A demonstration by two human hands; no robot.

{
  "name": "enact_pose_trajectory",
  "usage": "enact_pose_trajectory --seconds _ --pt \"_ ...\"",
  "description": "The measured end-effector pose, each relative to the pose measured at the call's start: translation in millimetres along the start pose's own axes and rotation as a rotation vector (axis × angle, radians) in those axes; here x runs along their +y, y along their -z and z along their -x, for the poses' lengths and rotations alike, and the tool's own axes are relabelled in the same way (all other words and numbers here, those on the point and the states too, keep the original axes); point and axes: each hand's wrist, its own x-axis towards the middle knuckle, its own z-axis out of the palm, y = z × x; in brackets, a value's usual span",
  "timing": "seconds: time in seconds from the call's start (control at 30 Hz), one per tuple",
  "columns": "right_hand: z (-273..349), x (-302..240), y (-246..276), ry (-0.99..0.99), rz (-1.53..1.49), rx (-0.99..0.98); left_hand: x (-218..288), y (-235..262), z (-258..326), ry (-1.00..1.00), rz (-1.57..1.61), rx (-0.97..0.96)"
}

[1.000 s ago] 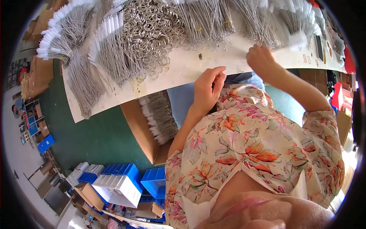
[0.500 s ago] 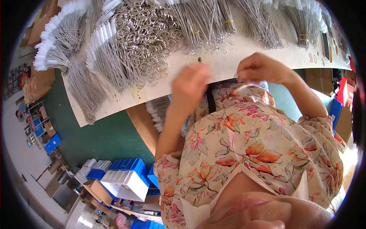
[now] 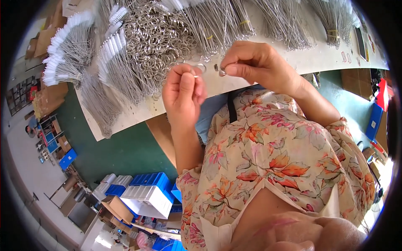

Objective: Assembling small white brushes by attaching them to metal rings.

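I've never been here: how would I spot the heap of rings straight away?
Find the white table across the top of the view. Left of its middle, just beyond the person's left hand, lies the heap of rings, with brushes on both sides. It alone is a tangle of loose silvery loops; its neighbours are long and straight.

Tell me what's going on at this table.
A person pinches something too small to identify in the left hand and a small silvery piece in the right hand. The hands are apart, over the near side of the table. Beyond them lie heaped rings, with wire brushes on both sides.
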Motion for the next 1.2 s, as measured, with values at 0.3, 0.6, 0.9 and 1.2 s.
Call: enact_pose_trajectory --seconds 0.3,0.6,0.9,1.2 --pt "4 -14 -25 0.193 -0.092 0.020 -18 -17 10 -0.183 -0.013 0.060" --pt "7 -7 -24 0.245 -0.068 0.040 -6 -9 11 -0.663 -0.818 0.036" --pt "7 -4 -31 0.704 0.477 0.240 11 -7 12 -0.044 -0.012 -0.135" --pt "4 -32 -17 -0.041 -0.174 0.055 18 -15 17 -0.684 -0.739 -0.002"
